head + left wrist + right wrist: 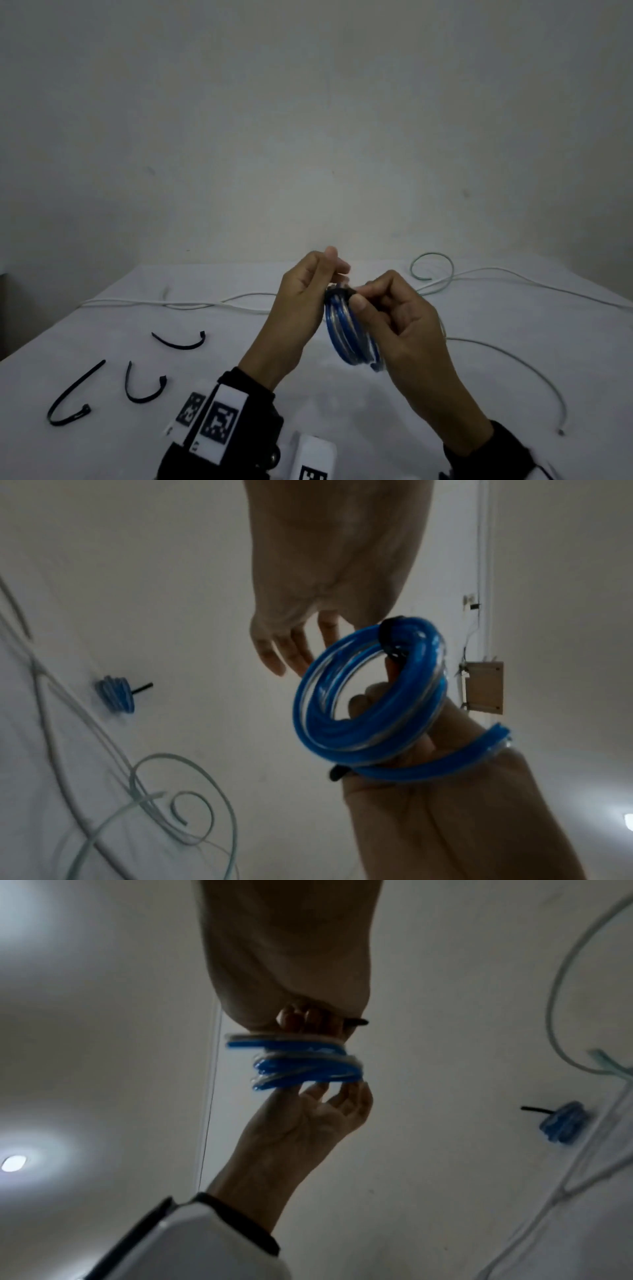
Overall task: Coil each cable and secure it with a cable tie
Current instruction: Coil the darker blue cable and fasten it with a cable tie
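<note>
Blue coiled cable (pixel 349 337) is held above the white table (pixel 239 370), between both hands. Left hand (pixel 301 301) has its fingers curled at the coil's top, pinching there. Right hand (pixel 404 325) pinches the black cable tie (pixel 339 292) wrapped around the coil's top, thumb and forefinger pressed together on it. Three loose black cable ties (pixel 181 341) lie on the table at left, well apart from the hands. White cable (pixel 507 356) lies uncoiled across the table behind and to the right. A second blue coil (pixel 114 695), already tied, rests on the table in the left wrist view.
</note>
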